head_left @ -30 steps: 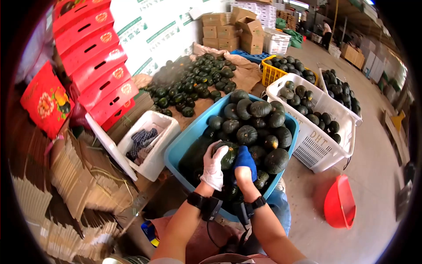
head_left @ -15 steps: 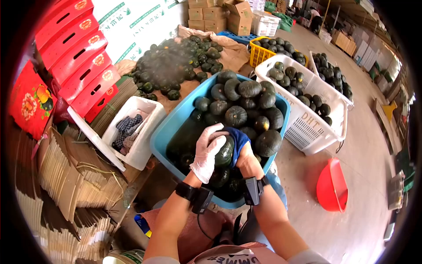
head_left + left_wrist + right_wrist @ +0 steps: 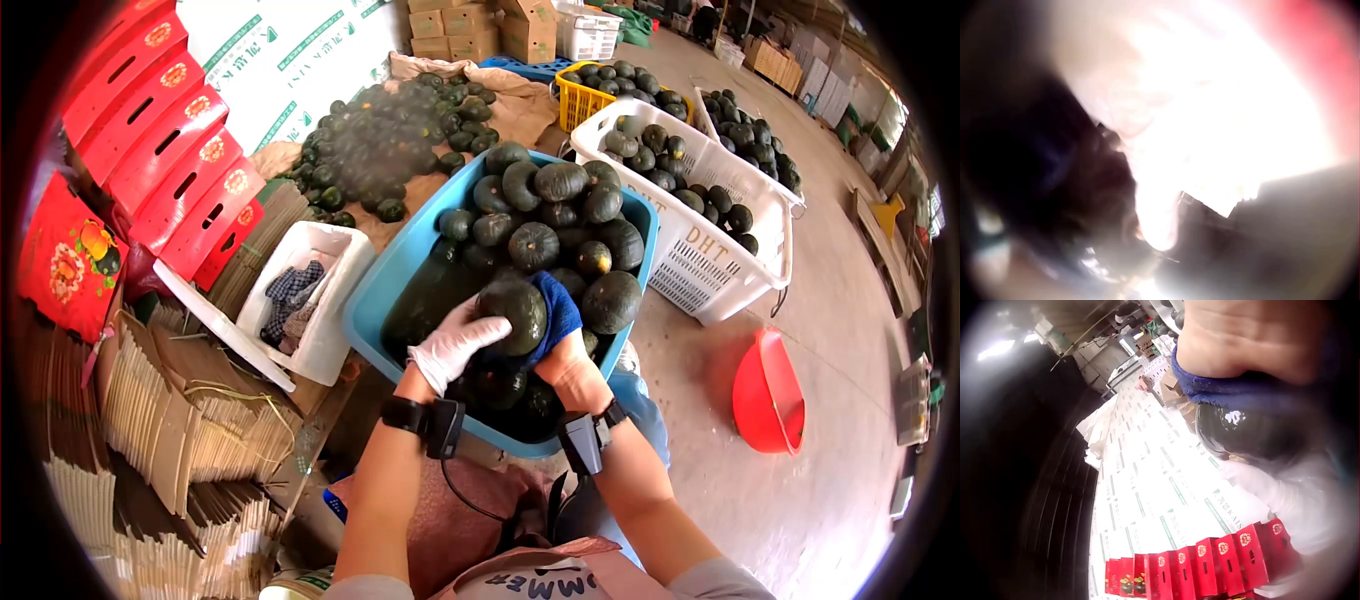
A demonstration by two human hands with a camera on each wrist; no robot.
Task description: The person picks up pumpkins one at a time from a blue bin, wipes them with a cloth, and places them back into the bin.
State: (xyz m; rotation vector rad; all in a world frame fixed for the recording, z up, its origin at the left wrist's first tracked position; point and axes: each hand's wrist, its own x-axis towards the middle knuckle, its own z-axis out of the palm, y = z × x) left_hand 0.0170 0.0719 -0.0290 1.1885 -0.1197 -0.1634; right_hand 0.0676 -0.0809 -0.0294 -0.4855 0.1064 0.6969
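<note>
A round dark green squash (image 3: 513,316) is held over the blue tub (image 3: 372,322). My left hand (image 3: 452,348), in a white glove, grips it from the left with the thumb across its near side. On the right, a blue cloth (image 3: 558,308) lies against the squash, and my bare right hand (image 3: 567,368) grips that cloth, its fingers mostly covered by it. The right wrist view shows the cloth (image 3: 1210,387) pressed to the shiny squash (image 3: 1235,428), the gloved hand (image 3: 1272,490) below. Glare washes out most of the left wrist view.
More squashes (image 3: 534,246) fill the tub. White crates (image 3: 730,262) and a yellow crate (image 3: 583,103) of squashes stand right, near a red basin (image 3: 768,395). A foam box (image 3: 333,345) with cloths, flattened cartons (image 3: 145,420) and red boxes (image 3: 160,170) stand left.
The squash has turned and come up in my hands; my left thumb now lies across its near side. The cloth has shifted along its right side. The head view has swung slightly.
</note>
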